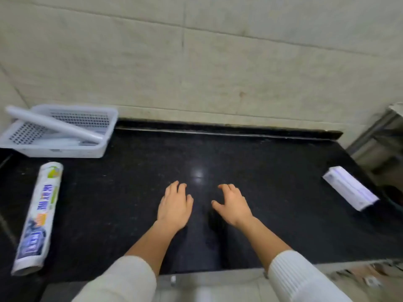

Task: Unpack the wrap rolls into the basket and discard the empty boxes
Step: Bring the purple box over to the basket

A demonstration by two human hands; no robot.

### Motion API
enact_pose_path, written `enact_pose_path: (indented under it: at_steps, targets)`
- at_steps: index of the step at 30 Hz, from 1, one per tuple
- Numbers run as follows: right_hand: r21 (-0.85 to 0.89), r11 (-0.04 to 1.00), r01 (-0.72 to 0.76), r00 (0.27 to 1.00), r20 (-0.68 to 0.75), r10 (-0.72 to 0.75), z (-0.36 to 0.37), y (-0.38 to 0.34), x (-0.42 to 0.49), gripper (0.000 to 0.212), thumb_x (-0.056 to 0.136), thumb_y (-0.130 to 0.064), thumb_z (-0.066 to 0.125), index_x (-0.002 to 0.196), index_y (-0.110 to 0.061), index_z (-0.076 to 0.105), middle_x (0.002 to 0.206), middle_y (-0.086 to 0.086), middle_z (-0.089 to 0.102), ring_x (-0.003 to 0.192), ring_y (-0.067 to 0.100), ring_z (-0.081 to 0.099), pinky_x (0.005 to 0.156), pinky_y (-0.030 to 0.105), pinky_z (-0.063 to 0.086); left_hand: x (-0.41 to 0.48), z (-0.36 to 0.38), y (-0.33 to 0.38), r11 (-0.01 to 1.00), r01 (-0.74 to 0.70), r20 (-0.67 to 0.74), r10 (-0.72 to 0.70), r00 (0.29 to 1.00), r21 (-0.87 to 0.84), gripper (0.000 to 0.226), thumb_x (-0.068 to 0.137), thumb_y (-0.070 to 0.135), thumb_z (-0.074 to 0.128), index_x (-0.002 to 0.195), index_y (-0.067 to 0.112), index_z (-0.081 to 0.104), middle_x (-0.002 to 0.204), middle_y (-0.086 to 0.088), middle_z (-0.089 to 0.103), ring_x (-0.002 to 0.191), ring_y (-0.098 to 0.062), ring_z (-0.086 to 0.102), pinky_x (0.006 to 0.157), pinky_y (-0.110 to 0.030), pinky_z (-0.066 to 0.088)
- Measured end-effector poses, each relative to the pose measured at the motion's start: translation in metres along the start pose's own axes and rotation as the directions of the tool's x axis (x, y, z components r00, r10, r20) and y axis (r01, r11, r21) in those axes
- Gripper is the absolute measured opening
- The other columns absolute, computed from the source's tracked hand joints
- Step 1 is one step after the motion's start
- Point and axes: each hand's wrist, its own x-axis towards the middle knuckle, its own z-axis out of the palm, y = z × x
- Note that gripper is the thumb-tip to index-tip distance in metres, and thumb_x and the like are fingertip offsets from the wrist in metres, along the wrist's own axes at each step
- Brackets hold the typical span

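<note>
A white perforated basket [91, 151] stands at the back left of the black counter. A white wrap roll [52, 124] leans across it, one end sticking out over the left rim, and another pale roll lies inside. In front of the basket lies a printed blue-and-white wrapped roll [38, 216], lengthwise on the counter. A white box [351, 187] lies at the far right. My left hand [174, 204] and my right hand [234, 203] rest palm down in the middle of the counter, fingers apart, holding nothing.
The black counter [272, 192] ends at a tiled wall behind and at a front edge near my sleeves. A metal surface [379, 144] stands at the right end, with a dark round object below it beside the box.
</note>
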Motion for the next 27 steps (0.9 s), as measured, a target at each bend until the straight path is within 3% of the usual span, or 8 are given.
enact_pose_path:
  at_steps: [3,12,19,27]
  targets:
    - [0.008,0.995,-0.102,0.994,-0.045,0.102,-0.042,0.093,-0.034,0.059,0.090,-0.042,0.057,0.140,-0.015,0.040,0.139,0.004,0.044,0.130,0.026,0.039,0.103,0.045,0.039,-0.009,0.052,0.097,0.998,-0.057,0.077,0.057,0.995,-0.008,0.048,0.100,0.033,0.038,0.143,0.013,0.037,0.157,-0.010,0.027,0.145,-0.026,0.021,0.113,-0.042,0.030]
    - [-0.005,0.956,-0.294,0.951,-0.105,0.292,-0.132,0.275,-0.064,0.060,0.088,-0.044,0.057,0.139,-0.016,0.040,0.138,0.005,0.043,0.129,0.028,0.040,0.102,0.045,0.038,-0.001,0.155,0.276,0.974,-0.225,0.212,0.216,0.953,0.019,0.047,0.100,0.035,0.035,0.143,0.014,0.037,0.157,-0.011,0.026,0.145,-0.026,0.021,0.114,-0.041,0.031]
    - [-0.098,0.933,-0.346,0.928,-0.180,0.326,-0.184,0.384,-0.021,0.058,0.087,-0.044,0.059,0.134,-0.014,0.043,0.138,0.007,0.042,0.129,0.029,0.035,0.102,0.044,0.034,0.045,0.226,0.343,0.977,-0.201,0.308,0.169,0.936,0.077,0.055,0.102,0.037,0.032,0.150,0.013,0.025,0.161,-0.013,0.014,0.149,-0.029,0.010,0.118,-0.041,0.021]
    - [-0.121,0.924,-0.362,0.931,-0.097,0.352,-0.201,0.454,0.048,0.069,0.082,-0.043,0.061,0.139,-0.017,0.032,0.144,0.007,0.035,0.130,0.031,0.033,0.103,0.047,0.034,0.064,0.293,0.353,0.972,-0.105,0.235,0.054,0.970,0.209,0.062,0.102,0.044,0.022,0.155,0.019,0.004,0.163,-0.012,-0.007,0.151,-0.027,-0.007,0.122,-0.042,0.000]
